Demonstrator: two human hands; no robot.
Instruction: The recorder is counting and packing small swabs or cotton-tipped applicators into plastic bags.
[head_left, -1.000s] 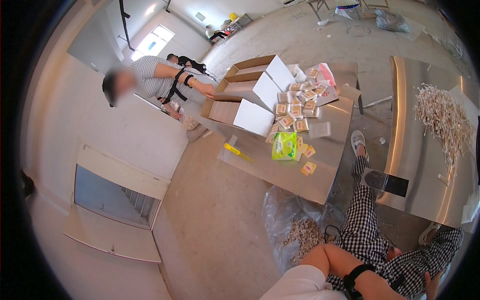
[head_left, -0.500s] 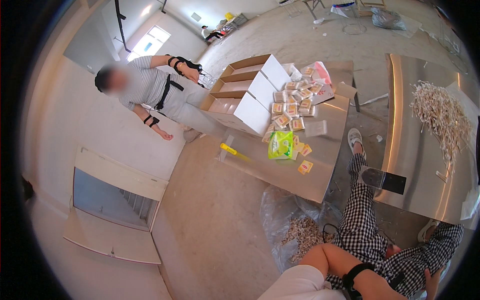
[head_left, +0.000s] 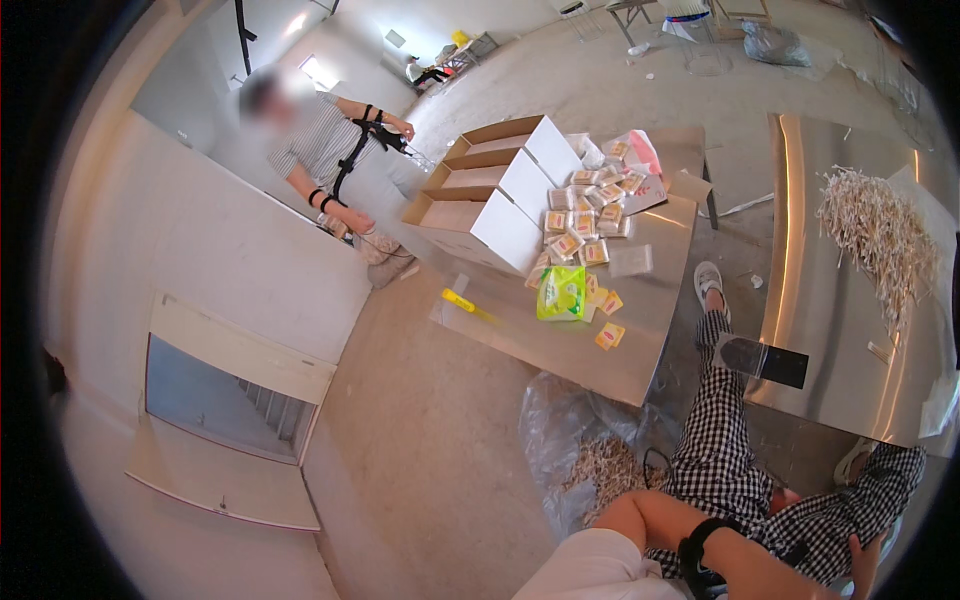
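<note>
My left forearm (head_left: 745, 560), with a black strap round it, lies across my lap over black-and-white checked trousers (head_left: 700, 470). Its hand runs out of the picture at the lower edge. At the lower right, part of what appears to be my right hand (head_left: 864, 570) rests against my right thigh; most of its fingers are cut off or hidden. Nearest to my lap is a clear plastic bag (head_left: 548, 430) on the floor, holding a heap of loose cotton swabs (head_left: 606, 465). A larger swab pile (head_left: 880, 235) covers part of the metal table (head_left: 800, 260) at right.
Another metal table (head_left: 610, 365) carries white open cartons (head_left: 490, 222), several swab packs (head_left: 585, 222), a green pouch (head_left: 562, 293), yellow cards (head_left: 610, 335) and a yellow marker-like stick (head_left: 458, 300). A person (head_left: 335, 150) stands behind it. A black rectangular piece (head_left: 785, 367) overhangs the right table's edge.
The standing person has shifted right, closer to the cartons, with both arms now in a different position. My arms and the things on the tables stay about where they were.
</note>
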